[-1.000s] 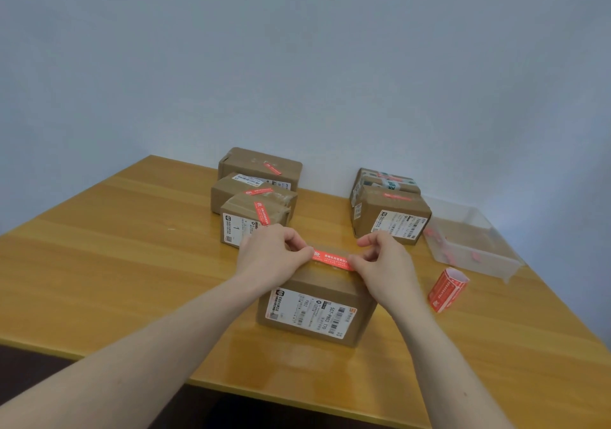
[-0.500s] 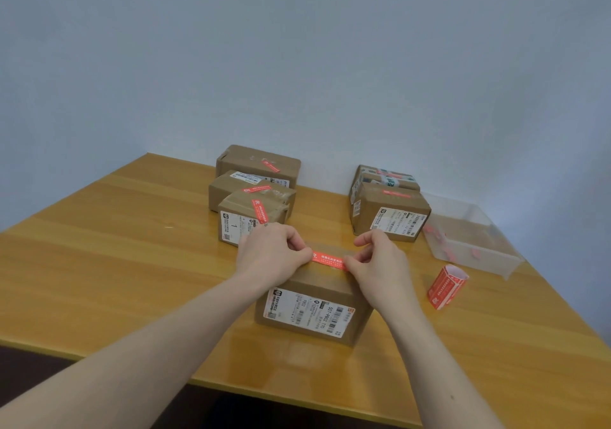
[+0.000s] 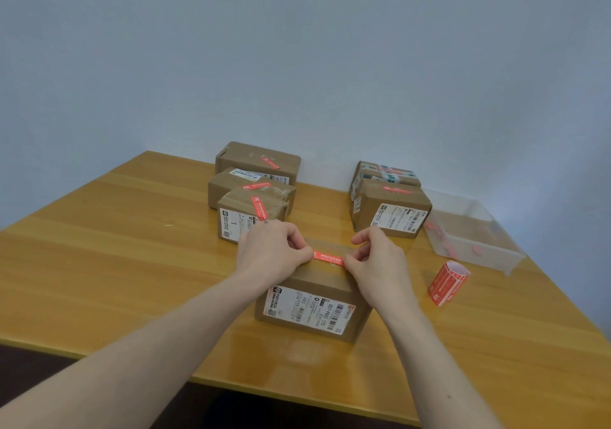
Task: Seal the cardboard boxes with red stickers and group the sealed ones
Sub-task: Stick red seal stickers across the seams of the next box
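A cardboard box [image 3: 314, 299] is set on the wooden table [image 3: 132, 279], near its front edge, with a white shipping label [image 3: 309, 308] on the side facing the camera. A red sticker [image 3: 328, 258] is laid across the top of this box. Its left end is pinched by the curled fingers of the left hand [image 3: 271, 253], and its right end by the curled fingers of the right hand [image 3: 377, 261]; both hands are rested on the box top.

Behind and to the left, three stickered boxes [image 3: 254, 197] are grouped close together. To the right, two more boxes [image 3: 390, 207] are placed one behind the other, each marked with red. A roll of red stickers [image 3: 448, 283] is seen lying on the table to the right of the hands, and beyond it a clear plastic tray [image 3: 476, 240] containing small red pieces.
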